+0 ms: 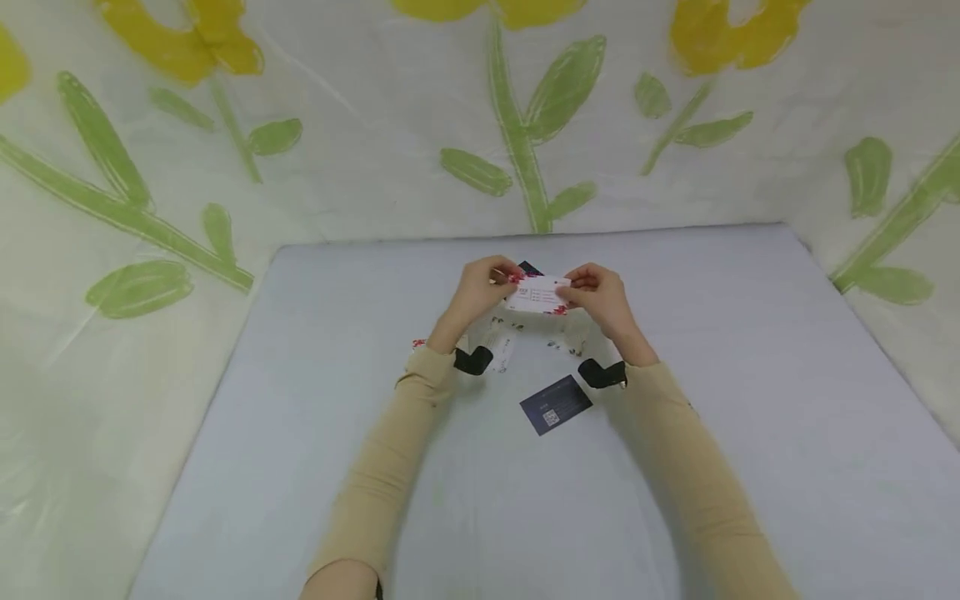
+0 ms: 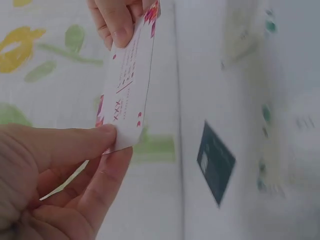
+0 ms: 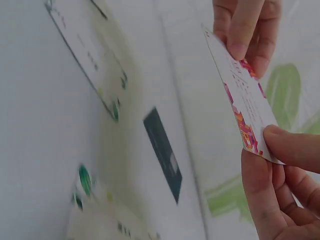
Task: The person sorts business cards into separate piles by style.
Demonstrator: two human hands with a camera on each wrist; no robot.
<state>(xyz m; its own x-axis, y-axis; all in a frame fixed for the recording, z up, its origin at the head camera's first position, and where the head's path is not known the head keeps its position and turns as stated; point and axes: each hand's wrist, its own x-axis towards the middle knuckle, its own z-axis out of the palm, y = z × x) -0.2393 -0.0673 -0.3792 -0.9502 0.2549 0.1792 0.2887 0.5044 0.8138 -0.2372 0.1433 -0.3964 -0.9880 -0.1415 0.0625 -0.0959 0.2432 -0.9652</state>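
Note:
A white business card (image 1: 538,295) with pink and red corner patterns and small printed text is held up over the far part of the table. My left hand (image 1: 480,287) pinches its left end between thumb and fingers. At the other end my right hand (image 1: 597,296) pinches it the same way. In the left wrist view the card (image 2: 131,85) stretches between the two hands, thumbs on its printed face. From the right wrist the card (image 3: 242,100) appears tilted, with an orange and pink pattern along its edge.
A dark card (image 1: 557,405) with a square code lies on the table (image 1: 480,500) nearer me. Another dark card (image 1: 530,268) shows behind the held one. White cards with leafy prints (image 1: 501,343) lie below the hands. A flower-patterned sheet (image 1: 360,150) rises beyond the table's far edge.

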